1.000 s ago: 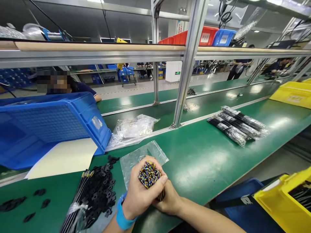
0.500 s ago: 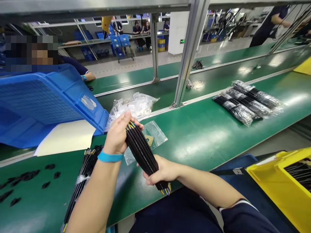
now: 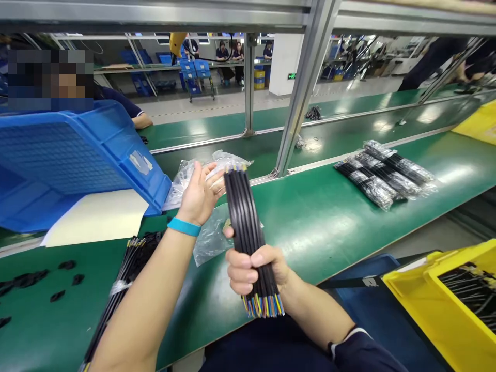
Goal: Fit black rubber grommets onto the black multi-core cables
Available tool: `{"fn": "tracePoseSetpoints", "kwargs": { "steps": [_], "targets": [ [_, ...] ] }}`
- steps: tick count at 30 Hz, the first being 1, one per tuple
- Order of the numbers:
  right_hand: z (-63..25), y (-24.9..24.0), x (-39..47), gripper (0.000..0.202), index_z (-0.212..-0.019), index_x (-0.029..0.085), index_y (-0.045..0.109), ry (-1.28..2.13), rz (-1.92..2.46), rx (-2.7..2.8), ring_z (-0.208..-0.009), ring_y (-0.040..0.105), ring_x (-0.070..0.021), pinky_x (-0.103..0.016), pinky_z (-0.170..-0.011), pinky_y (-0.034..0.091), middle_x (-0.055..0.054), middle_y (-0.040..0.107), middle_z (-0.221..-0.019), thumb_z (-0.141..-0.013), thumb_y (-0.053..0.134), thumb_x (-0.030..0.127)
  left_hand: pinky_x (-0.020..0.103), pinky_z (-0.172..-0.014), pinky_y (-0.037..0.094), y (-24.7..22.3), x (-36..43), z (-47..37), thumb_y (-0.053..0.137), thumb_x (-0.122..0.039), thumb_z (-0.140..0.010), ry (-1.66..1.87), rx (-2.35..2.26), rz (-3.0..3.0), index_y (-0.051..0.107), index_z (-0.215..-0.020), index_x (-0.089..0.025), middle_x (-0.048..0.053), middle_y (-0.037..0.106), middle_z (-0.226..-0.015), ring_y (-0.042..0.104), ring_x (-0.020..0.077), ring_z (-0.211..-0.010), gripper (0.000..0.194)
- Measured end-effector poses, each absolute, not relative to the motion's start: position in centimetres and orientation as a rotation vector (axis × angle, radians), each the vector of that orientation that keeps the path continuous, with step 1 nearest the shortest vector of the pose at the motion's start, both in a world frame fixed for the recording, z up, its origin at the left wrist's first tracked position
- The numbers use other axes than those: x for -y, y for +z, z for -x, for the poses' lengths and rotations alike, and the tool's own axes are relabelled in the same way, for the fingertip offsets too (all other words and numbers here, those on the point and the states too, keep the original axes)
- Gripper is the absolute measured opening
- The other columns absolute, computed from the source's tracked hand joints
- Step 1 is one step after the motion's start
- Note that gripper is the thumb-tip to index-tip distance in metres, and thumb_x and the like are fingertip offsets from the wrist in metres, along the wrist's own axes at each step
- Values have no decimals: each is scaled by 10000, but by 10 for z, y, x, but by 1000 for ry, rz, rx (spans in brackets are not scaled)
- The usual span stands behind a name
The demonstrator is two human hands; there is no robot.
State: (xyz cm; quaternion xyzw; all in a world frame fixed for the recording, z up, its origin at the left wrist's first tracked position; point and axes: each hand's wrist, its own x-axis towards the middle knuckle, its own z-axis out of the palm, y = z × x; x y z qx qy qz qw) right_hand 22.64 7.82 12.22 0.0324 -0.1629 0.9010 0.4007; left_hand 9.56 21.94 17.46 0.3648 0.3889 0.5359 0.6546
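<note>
A bundle of black cables (image 3: 242, 212) with blue, yellow and brown wire ends stands tilted above the green bench. My right hand (image 3: 259, 268) is wrapped round its lower part. Just left of the bundle's upper end, my left hand (image 3: 201, 196) is open, fingers stretched out and palm towards the cables. Under the hands lies a clear zip bag (image 3: 211, 240), partly hidden by the bundle. Beside my left forearm rests another tied bunch of black cables (image 3: 120, 289).
A blue crate (image 3: 116, 150) leans at the left by a cream sheet (image 3: 96, 219). Small black parts (image 3: 27, 279) lie at left. Wrapped cable packs (image 3: 383, 175) are on the right, near a yellow bin (image 3: 422, 289). A metal post (image 3: 302, 98) rises behind. A person's arm (image 3: 141, 120) shows beyond the crate.
My left hand has let go of the bundle's upper end and opened beside it. My right hand has turned the bundle more upright, its fingers now in front.
</note>
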Motion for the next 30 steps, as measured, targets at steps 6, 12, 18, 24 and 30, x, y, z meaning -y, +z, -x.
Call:
{"fn": "tracePoseSetpoints", "kwargs": {
  "steps": [6,12,18,24,30],
  "targets": [
    [-257,162,-85,466,-1148,209,546,1897,-42,-64,-593,561,-20,-129,-613,501,105,539,-745,-742,743,92,327,-937,526,152,-187,-104,456,-661,-1000,1184,-916,-883,605,-1236,-236,117,667,-1377,690,237,-1190,508],
    [-274,165,-96,367,-1048,212,521,1787,63,-209,-587,576,-40,-146,-610,551,108,535,-716,-748,679,75,396,-955,533,158,-159,-113,465,-719,-967,1043,-837,-965,590,-1251,-220,133,665,-1357,658,301,-1249,587],
    [-262,156,-104,284,-961,209,557,1638,285,-75,-563,547,-51,-162,-588,541,91,545,-699,-720,667,106,530,-1119,467,168,-141,-113,399,-835,-911,874,-746,-1043,550,-1397,-206,177,571,-1501,541,374,-1403,809],
    [-239,132,-107,458,-1069,256,555,1241,535,256,-617,567,-107,-241,-663,547,104,573,-674,-677,785,198,555,-1269,289,168,-119,-108,726,-751,-779,624,-730,-1471,258,-1650,-285,132,299,-1727,304,389,-1572,1093],
    [-234,106,-103,419,-1073,253,591,933,768,581,-831,651,-164,-367,-951,542,61,652,-817,-735,826,327,609,-1296,170,148,-122,-118,987,-484,-557,541,-839,-1851,95,-1686,-246,191,278,-1725,240,405,-1593,1458]
  ]
}}
